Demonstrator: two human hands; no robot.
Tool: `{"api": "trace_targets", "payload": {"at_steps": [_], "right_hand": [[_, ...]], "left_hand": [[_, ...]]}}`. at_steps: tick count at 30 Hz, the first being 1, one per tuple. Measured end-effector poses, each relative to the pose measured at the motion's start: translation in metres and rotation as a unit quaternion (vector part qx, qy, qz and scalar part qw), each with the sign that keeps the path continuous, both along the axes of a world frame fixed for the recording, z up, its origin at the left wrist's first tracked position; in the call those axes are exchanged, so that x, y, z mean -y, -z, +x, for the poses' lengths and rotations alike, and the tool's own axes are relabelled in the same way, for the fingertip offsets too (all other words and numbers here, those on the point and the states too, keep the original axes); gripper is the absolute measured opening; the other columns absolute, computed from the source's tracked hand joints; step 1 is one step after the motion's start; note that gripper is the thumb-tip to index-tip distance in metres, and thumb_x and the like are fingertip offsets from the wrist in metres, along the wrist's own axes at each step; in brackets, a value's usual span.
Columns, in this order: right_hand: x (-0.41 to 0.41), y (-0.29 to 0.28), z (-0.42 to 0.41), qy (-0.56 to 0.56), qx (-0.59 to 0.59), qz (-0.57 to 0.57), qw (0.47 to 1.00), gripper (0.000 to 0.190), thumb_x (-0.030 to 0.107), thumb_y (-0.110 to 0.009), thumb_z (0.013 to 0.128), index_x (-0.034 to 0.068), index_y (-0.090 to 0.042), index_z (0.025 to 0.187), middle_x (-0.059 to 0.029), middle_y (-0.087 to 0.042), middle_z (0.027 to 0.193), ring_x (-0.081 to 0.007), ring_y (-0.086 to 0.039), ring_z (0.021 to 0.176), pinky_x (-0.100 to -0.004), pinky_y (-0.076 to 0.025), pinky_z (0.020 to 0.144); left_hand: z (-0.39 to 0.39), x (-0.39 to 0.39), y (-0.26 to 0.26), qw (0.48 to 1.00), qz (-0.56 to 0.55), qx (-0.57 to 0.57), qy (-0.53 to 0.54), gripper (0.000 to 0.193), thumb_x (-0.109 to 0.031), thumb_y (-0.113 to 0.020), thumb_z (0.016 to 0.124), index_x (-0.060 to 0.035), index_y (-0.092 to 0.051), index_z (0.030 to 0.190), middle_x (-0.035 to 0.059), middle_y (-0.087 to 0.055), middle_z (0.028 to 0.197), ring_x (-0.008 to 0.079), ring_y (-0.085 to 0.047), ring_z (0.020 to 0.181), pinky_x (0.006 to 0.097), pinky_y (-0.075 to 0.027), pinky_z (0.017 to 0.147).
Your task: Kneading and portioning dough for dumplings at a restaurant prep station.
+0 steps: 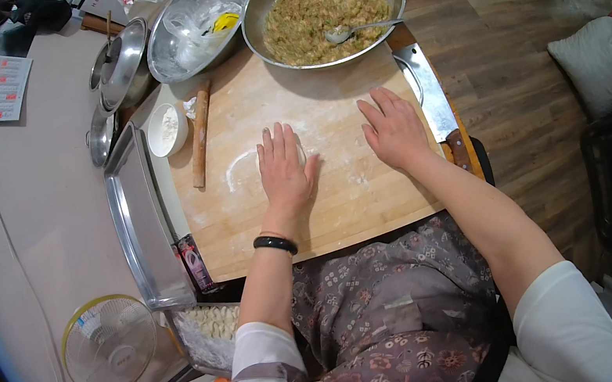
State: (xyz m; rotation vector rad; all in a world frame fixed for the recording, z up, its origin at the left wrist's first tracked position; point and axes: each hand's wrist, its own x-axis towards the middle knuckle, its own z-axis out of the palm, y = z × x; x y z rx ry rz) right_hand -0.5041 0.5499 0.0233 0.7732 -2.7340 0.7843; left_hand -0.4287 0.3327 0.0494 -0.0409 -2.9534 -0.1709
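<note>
My left hand (282, 165) lies palm down, fingers stretched out, over a pale round piece of dough (302, 155). Only slivers of the dough's rim show on either side of the hand. Beneath is a wooden board (343, 203) dusted with flour. My right hand (396, 127) rests at the board's right side, fingers spread, with nothing in it. Just right of it lies a cleaver (431, 95) with a wooden handle. A wooden rolling pin (203, 135) lies left of my left hand, beside a white bowl of flour (168, 129).
At the board's far edge stand a large metal bowl of minced filling (323, 10) with a spoon and a metal basin (198, 23) holding plastic bags. Leftward are a metal tray (149, 232), lidded pots (123, 58) and a fan (110, 344). Lower left sits a tray of dumplings (213, 323).
</note>
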Motion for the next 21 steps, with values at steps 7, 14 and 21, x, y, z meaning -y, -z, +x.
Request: {"api": "trace_targets", "payload": {"at_steps": [7, 14, 21], "right_hand": [[-0.002, 0.002, -0.001, 0.004, 0.000, 0.003, 1.000, 0.039, 0.022, -0.057, 0.080, 0.009, -0.054, 0.117, -0.0159, -0.047, 0.125, -0.0311, -0.040, 0.121, -0.0418, -0.035, 0.097], [-0.004, 0.004, -0.005, -0.001, -0.027, -0.018, 0.999, 0.039, 0.020, -0.058, 0.079, 0.008, -0.055, 0.116, -0.0165, -0.047, 0.123, -0.0321, -0.042, 0.118, -0.0427, -0.037, 0.094], [0.001, 0.002, -0.002, 0.000, -0.015, -0.007, 1.000, 0.039, 0.022, -0.057, 0.080, 0.009, -0.055, 0.116, -0.0160, -0.046, 0.125, -0.0306, -0.040, 0.121, -0.0414, -0.034, 0.096]], "left_hand": [[-0.013, 0.017, 0.001, 0.999, 0.012, 0.045, 0.007, 0.064, -0.033, -0.065, 0.076, -0.0057, -0.041, 0.129, 0.0224, -0.039, 0.132, 0.0409, -0.032, 0.125, 0.0504, -0.026, 0.103], [0.009, 0.067, 0.017, 0.932, 0.278, -0.127, -0.194, 0.056, -0.024, -0.068, 0.074, -0.0047, -0.049, 0.123, 0.0194, -0.051, 0.117, 0.0342, -0.048, 0.109, 0.0411, -0.038, 0.095], [0.004, 0.096, 0.027, 0.948, 0.111, -0.106, -0.278, 0.057, -0.025, -0.070, 0.072, -0.0036, -0.050, 0.121, 0.0208, -0.052, 0.115, 0.0332, -0.049, 0.106, 0.0430, -0.038, 0.094]]}}
